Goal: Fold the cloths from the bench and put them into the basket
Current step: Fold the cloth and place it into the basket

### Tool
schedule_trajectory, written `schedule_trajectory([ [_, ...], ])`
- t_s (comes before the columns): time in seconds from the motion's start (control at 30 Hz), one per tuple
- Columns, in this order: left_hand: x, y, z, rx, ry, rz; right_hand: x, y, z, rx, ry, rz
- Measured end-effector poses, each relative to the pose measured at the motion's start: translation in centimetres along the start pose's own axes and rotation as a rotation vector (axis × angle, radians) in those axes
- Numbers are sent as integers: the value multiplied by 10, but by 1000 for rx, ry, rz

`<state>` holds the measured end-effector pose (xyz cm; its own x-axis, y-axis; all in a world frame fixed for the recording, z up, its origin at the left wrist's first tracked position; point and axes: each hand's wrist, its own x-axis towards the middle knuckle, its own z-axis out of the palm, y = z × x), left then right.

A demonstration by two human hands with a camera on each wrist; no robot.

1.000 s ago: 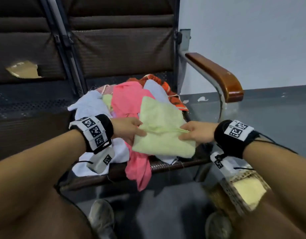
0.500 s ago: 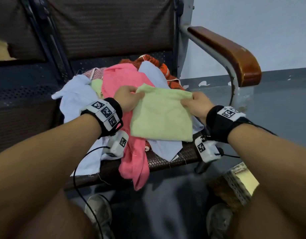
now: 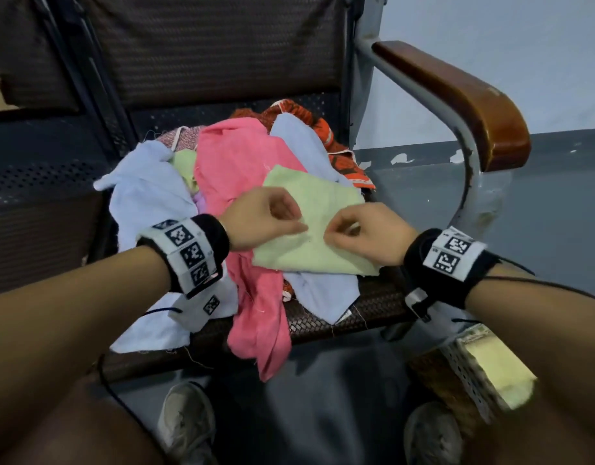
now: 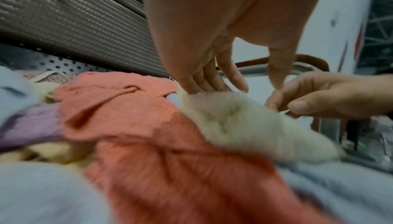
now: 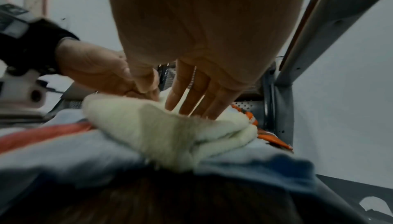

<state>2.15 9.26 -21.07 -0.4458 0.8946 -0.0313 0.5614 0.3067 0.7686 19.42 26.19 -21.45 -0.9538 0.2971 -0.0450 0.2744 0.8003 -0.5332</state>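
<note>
A light green cloth (image 3: 326, 196) lies on top of a heap of cloths on the bench seat (image 3: 383, 297). My left hand (image 3: 301, 226) and my right hand (image 3: 333, 236) meet near the cloth's middle, each pinching it between thumb and forefinger. In the left wrist view my left fingers (image 4: 212, 83) come down onto the green cloth (image 4: 244, 121), and the right hand (image 4: 319, 96) pinches a thin edge. In the right wrist view my right fingers (image 5: 191, 93) lie on the green cloth (image 5: 170, 130). The basket (image 3: 464, 367) stands on the floor at lower right.
Beneath it lie a pink cloth (image 3: 242, 169), pale blue cloths (image 3: 148, 189) and an orange patterned one (image 3: 339, 156). A wooden armrest (image 3: 457, 95) curves on the right. A folded yellowish cloth (image 3: 497, 367) lies in the basket. My shoes (image 3: 185, 421) are below the seat.
Both hands have come from the green cloth's left and right edges to meet at its middle. The cloth now lies lower on the heap.
</note>
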Motion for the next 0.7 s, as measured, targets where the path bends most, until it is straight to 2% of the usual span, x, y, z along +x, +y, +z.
schedule_trajectory([
  [0.07, -14, -6, 5, 268, -129, 81, -10, 2, 9, -71, -91, -4],
  [0.13, -22, -11, 7, 490, -176, 164, -14, 5, 12, -134, -130, 3],
  [0.17, -23, -12, 7, 530, -179, 187, -14, 6, 12, -163, -145, 13],
  [0.27, -26, -13, 7, 484, -116, 189, -14, 6, 11, -244, -160, 17],
  [0.4, -29, -5, 1, 405, -1, 130, -16, 0, 6, -171, -63, 21],
  [0.57, -30, 1, -9, 266, 83, 51, -17, -5, -10, -121, -26, 24],
  [0.7, -25, 4, -13, 118, 152, -11, -15, -4, -20, 260, -117, 177],
])
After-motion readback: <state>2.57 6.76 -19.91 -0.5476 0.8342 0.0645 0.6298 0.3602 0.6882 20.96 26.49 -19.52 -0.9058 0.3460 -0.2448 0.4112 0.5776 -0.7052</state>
